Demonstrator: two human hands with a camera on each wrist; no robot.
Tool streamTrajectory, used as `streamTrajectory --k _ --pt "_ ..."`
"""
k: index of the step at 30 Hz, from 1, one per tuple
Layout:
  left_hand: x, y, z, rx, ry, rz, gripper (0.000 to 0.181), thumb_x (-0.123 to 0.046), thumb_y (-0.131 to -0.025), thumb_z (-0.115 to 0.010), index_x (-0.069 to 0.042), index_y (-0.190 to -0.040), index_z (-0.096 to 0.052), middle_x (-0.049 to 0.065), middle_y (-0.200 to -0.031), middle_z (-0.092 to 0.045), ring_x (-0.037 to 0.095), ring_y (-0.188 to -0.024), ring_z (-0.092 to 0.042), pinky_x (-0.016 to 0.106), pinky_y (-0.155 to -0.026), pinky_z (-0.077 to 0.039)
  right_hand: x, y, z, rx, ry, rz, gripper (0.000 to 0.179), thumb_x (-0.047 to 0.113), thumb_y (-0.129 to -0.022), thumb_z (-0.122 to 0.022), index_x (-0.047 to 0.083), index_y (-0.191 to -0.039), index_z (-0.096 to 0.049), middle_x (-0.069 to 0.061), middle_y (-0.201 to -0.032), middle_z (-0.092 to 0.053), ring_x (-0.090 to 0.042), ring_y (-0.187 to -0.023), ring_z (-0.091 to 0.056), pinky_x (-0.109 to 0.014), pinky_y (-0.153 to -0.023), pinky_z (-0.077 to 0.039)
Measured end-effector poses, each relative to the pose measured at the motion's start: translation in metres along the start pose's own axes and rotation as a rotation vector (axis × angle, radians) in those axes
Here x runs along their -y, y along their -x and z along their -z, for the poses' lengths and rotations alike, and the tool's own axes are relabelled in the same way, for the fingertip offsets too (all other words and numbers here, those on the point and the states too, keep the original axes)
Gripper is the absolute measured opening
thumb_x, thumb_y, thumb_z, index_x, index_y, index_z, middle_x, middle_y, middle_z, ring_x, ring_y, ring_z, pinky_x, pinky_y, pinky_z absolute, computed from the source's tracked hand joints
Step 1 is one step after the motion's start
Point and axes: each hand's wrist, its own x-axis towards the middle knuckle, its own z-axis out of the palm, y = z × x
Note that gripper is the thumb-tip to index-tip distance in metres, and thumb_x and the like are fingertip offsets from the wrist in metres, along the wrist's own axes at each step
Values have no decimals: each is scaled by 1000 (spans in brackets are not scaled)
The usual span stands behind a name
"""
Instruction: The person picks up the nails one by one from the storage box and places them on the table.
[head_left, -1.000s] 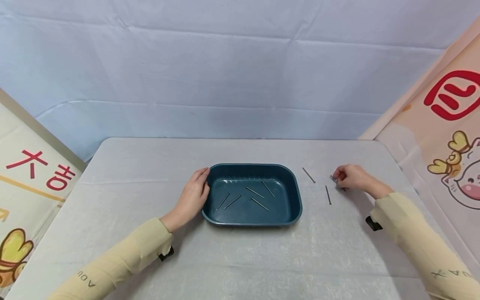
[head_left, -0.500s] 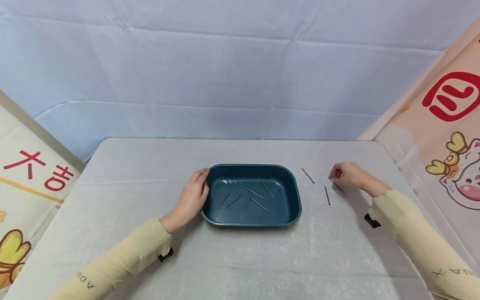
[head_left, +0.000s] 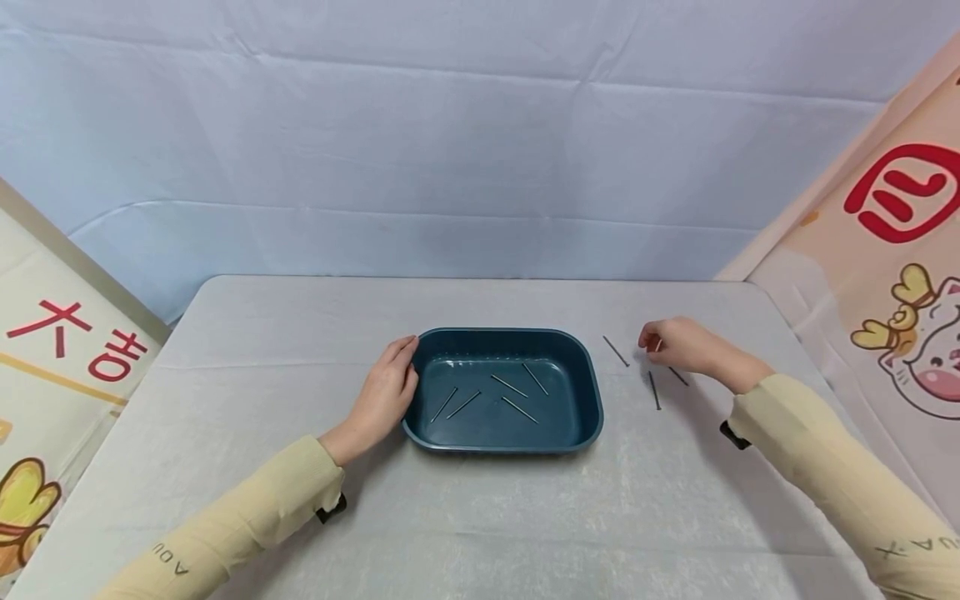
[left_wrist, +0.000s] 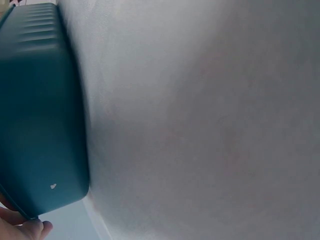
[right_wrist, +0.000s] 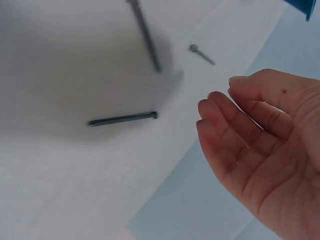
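A dark teal plastic tub (head_left: 502,447) stands mid-table with several nails (head_left: 509,386) lying on its floor. My left hand (head_left: 378,400) holds the tub's left rim, and its fingertips (left_wrist: 34,227) show at the rim's corner in the left wrist view. To the right of the tub, three more nails lie on the table: one nearest the tub (head_left: 617,351), another closer to the front (head_left: 655,390), and a third nail (head_left: 678,377) partly covered by my right hand (head_left: 686,343). That hand hovers over them, fingers loosely bent, nothing between thumb and fingertips (right_wrist: 202,125).
A pale cloth covers the table (head_left: 525,533), and a plain cloth backdrop (head_left: 480,167) hangs behind it. Printed panels stand at the sides, one with a cartoon (head_left: 930,333) on the right and one with red characters (head_left: 60,325) on the left.
My right hand has come away from the rightmost nail and shifted left, leaving that nail on the table. The left hand and the tub have stayed in place.
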Motion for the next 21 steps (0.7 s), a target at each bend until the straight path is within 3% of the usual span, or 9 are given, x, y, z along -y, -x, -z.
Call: streamTrajectory --k 21 --pt "1 0 -1 0 3 0 40 0 -90 -45 10 -128 -45 20 -129 -46 29 -119 -46 40 -95 -41 55 -5 14 -26 68 153 13 -2 -77 -60 -3 -90 -63 -7 -79 -63 -17 -72 -59 -32 -64 -50"
